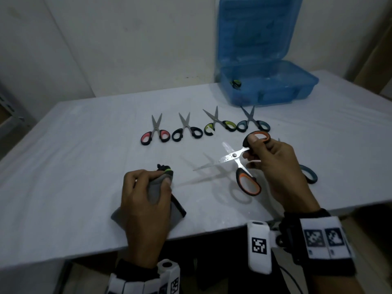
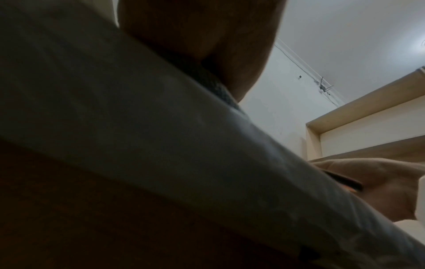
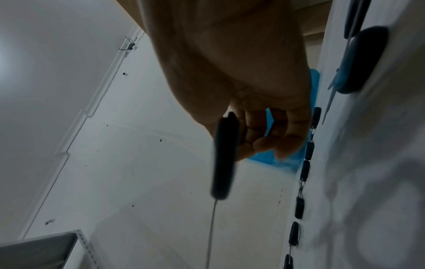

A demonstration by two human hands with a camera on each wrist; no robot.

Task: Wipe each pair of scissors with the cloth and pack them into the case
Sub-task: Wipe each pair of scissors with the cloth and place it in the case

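Orange-handled scissors (image 1: 244, 164) splayed open, pinched by right hand (image 1: 280, 166) above white table (image 1: 84, 145); grey cloth (image 1: 157, 192) clutched in left hand (image 1: 146, 200); blue case (image 1: 265, 85) open behind

The room was dim, with a cool grey cast over the white table (image 1: 84, 166); soft shadows of the orange-handled scissors (image 1: 239, 164) fell toward the near edge, so the light probably came from overhead, where a bright patch glowed at the left wrist view's upper right corner. The blades carried small glints. Both wrist views were murky and smeared, near surfaces out of focus, and straight edges bowed toward the frame borders.
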